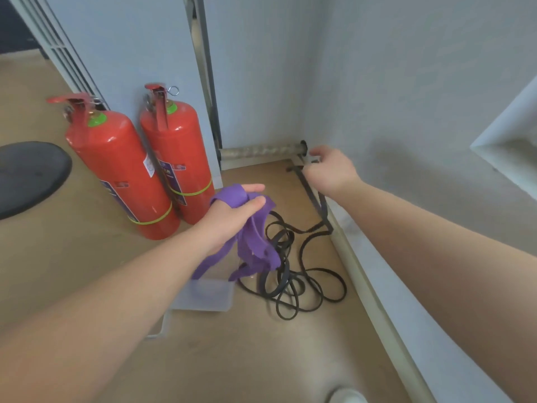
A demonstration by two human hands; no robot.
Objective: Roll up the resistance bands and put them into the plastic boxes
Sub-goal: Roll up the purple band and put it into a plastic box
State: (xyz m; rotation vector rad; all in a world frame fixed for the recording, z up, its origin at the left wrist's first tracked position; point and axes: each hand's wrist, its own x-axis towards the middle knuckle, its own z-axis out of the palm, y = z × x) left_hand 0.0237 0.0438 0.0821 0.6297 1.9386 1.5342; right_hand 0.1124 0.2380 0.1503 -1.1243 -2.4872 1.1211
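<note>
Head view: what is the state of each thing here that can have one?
purple band: unrolled, hanging from the left hand.
black band: unrolled, tangled on the floor, one end gripped by the right hand.
plastic box: on the floor; open or lidded unclear.
fire extinguishers: upright against the wall.

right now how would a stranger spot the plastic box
Find the two red extinguishers against the wall. On the floor in front of them lies the box, left of the black bands. It alone is clear and boxy, below the dangling purple band.
</note>
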